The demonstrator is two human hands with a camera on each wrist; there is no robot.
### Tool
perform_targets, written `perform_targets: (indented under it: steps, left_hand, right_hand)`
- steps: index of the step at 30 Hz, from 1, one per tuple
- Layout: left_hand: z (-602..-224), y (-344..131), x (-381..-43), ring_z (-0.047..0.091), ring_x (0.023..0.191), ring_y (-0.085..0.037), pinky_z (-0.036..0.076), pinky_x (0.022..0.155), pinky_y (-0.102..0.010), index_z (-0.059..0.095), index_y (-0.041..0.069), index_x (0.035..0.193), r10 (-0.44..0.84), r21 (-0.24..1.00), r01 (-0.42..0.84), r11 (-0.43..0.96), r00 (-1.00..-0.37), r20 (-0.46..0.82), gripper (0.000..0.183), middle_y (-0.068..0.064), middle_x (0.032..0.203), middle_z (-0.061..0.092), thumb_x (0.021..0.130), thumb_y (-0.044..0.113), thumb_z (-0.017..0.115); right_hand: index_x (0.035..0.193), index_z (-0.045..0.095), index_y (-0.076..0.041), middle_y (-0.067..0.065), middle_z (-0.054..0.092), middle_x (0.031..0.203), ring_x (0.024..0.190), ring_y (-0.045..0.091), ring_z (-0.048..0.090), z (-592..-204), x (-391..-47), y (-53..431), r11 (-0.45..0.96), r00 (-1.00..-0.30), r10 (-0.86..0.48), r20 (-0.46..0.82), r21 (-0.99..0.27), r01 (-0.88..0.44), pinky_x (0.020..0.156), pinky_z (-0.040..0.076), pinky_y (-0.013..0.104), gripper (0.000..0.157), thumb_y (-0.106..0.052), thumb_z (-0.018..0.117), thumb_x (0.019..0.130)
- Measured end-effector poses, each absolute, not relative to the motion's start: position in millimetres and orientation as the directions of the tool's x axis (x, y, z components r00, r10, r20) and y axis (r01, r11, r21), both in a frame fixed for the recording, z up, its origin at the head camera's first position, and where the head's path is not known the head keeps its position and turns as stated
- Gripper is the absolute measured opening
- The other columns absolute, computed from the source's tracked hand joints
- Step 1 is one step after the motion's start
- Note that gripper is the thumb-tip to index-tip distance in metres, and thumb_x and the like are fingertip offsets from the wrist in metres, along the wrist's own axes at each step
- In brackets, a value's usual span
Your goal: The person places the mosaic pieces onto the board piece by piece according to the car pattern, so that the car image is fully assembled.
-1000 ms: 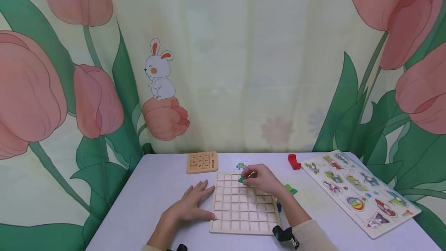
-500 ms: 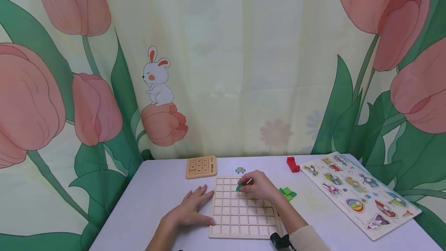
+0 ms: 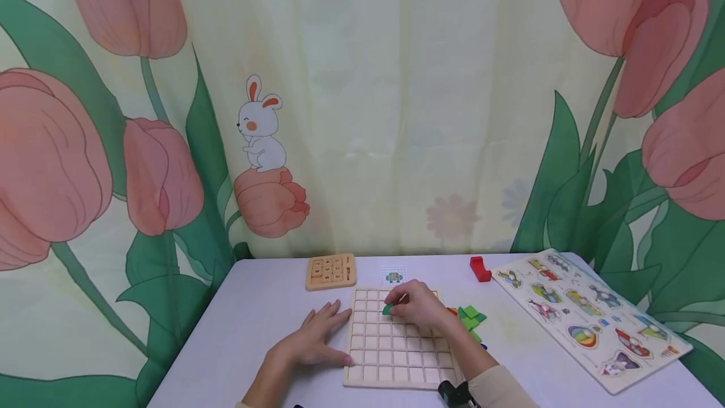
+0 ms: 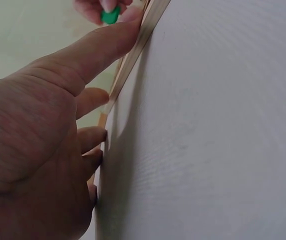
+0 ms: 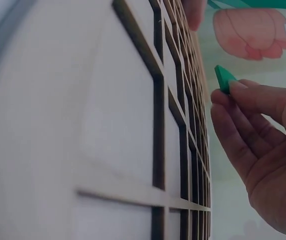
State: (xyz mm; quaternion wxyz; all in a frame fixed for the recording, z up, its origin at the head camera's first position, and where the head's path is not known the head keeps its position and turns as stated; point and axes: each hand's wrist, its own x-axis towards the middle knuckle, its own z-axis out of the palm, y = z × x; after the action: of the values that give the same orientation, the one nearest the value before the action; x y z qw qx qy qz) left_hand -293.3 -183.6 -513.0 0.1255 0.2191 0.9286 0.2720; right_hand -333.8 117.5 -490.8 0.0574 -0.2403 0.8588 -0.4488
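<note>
A wooden grid board [image 3: 362,378] with square cells lies on the white table. My right hand [image 3: 417,305] is over its upper part and pinches a small green block [image 5: 224,79] between thumb and fingers; in the right wrist view the block has a pointed corner and is held just off the grid. At the board's left edge my left hand [image 3: 314,337] rests with its fingers spread, the thumb touching the frame. Behind the board lies a small card [image 3: 393,276] with a coloured picture on a grid.
Green blocks [image 3: 470,317] lie right of the board, partly behind my right forearm. A wooden number puzzle [image 3: 331,271] sits at the back left. A red block [image 3: 480,269] stands at the back right, beside a large picture puzzle board [image 3: 589,320].
My right hand has shifted slightly left and toward me over the board, still pinching the green block. The left hand stays at the board's edge. The head view has tilted a little.
</note>
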Motion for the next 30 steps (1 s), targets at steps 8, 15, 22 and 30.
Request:
perform_targets:
  steps: [8, 15, 22, 30]
  left_hand:
    - [-511, -187, -288, 0.015, 0.160, -0.044, 0.007, 0.127, -0.069, 0.042, 0.021, 0.160, 0.479, 0.546, 0.336, 0.768, -0.866, -0.141, 0.101, -0.021, 0.171, 0.023, 0.078, 0.061, 0.084]
    - [-509, -185, -290, 0.013, 0.161, -0.042, 0.005, 0.128, -0.067, 0.041, 0.023, 0.161, 0.474, 0.552, 0.328, 0.767, -0.869, -0.142, 0.102, -0.019, 0.173, 0.022, 0.077, 0.063, 0.084]
    - [-507, -184, -293, 0.013, 0.161, -0.042, 0.005, 0.128, -0.067, 0.042, 0.023, 0.160, 0.468, 0.556, 0.322, 0.766, -0.872, -0.141, 0.102, -0.019, 0.172, 0.022, 0.076, 0.062, 0.085]
    - [-509, -182, -292, 0.015, 0.161, -0.041, 0.006, 0.128, -0.068, 0.043, 0.025, 0.160, 0.477, 0.563, 0.326, 0.760, -0.868, -0.141, 0.099, -0.018, 0.172, 0.023, 0.078, 0.061, 0.085]
  right_hand:
    - [0.105, 0.080, -0.009, -0.002, 0.071, 0.092, 0.083, 0.016, 0.060, -498, -333, 110, 0.493, -0.879, -0.472, 0.071, -0.805, -0.330, 0.071, 0.051, 0.024, 0.012, -0.007, 0.077, 0.093]
    - [0.103, 0.080, -0.011, -0.004, 0.071, 0.089, 0.082, 0.015, 0.058, -501, -335, 105, 0.506, -0.875, -0.475, 0.099, -0.782, -0.363, 0.070, 0.049, 0.024, 0.012, -0.007, 0.078, 0.091]
    - [0.100, 0.080, -0.011, -0.003, 0.071, 0.088, 0.081, 0.013, 0.058, -500, -334, 102, 0.528, -0.866, -0.489, 0.103, -0.755, -0.389, 0.070, 0.048, 0.023, 0.011, -0.005, 0.078, 0.091]
    - [0.102, 0.080, -0.008, -0.002, 0.071, 0.091, 0.082, 0.009, 0.058, -498, -331, 101, 0.579, -0.863, -0.497, 0.094, -0.705, -0.411, 0.072, 0.051, 0.025, 0.012, -0.004, 0.078, 0.090]
